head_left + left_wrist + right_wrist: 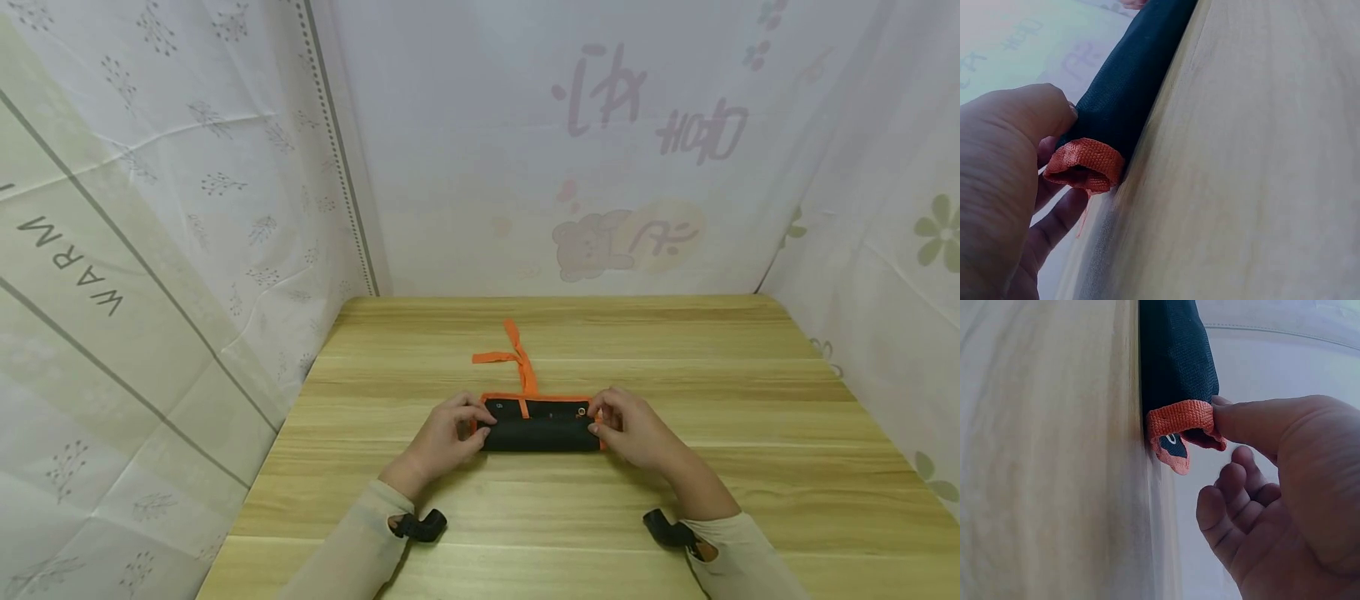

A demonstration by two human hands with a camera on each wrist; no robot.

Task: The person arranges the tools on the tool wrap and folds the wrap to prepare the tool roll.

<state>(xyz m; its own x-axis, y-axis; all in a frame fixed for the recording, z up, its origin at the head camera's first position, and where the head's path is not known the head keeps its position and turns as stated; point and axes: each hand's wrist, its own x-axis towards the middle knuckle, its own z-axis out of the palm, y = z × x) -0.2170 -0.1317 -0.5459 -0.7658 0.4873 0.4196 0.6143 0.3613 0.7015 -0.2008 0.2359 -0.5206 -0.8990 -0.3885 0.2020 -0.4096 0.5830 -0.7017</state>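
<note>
A black fabric roll-up pouch (538,435) with orange edging lies partly rolled on the table, its flat flap towards the far side. Orange tie straps (525,367) stretch away from the flap. At the pouch's left end, my left hand (448,437) holds the roll between thumb and fingers; the left wrist view shows its open orange-trimmed end (1088,164). My right hand (633,429) grips the opposite end with the thumb on the roll. In the right wrist view the orange-bound edge (1182,419) hangs slightly loose beside the thumb, and the index finger is mostly hidden.
The wooden table (675,350) extends around the pouch to its back edge. Patterned white cloth (465,150) hangs behind and along both sides. A black camera mount (426,526) sits on the left wrist, another mount (666,530) on the right.
</note>
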